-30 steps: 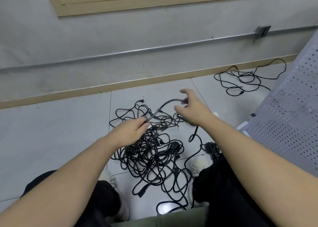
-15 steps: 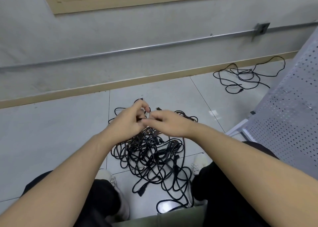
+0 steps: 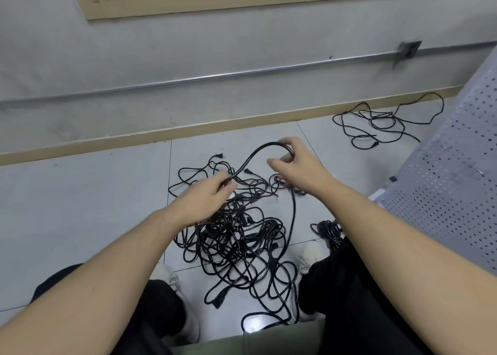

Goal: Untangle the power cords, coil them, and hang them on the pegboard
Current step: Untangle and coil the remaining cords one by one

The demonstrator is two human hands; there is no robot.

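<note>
A tangle of black power cords lies on the tiled floor between my feet. One black cord arches up out of the heap between my hands. My left hand pinches its lower part just above the pile. My right hand grips the upper end with curled fingers, and the cord runs on down from it toward the floor. A grey perforated pegboard leans at the right edge.
A second loose black cord lies by the skirting board at the far right. A small coiled bundle sits beside my right shoe. A wall with a metal conduit closes the far side. Bare floor tiles spread to the left.
My hands, close together over the pile half a second ago, have drawn apart. The right hand moved up and right, pulling a length of cord into an arch between them.
</note>
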